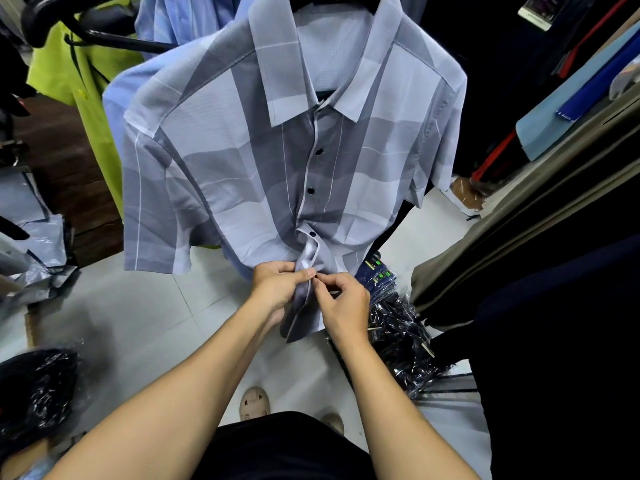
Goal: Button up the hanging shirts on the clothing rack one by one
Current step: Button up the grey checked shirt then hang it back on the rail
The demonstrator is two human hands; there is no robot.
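A grey and pale-blue checked short-sleeved shirt (242, 157) hangs on a dark hanger straight in front of me. Three dark buttons (319, 152) down its front placket look fastened. Lower down the placket gapes open. My left hand (277, 285) pinches the left front edge near the hem. My right hand (343, 303) pinches the right edge against it, fingertips meeting at a small button that is mostly hidden. The hem hangs down between my wrists.
A light-blue shirt (166, 22) and a lime-green garment (79, 74) hang behind on the black rack bar (114, 39). Plastic-wrapped dark garments (398, 320) lie on the white tiled floor at right, grey plastic bags (31, 230) at left. Dark hanging clothes fill the right side.
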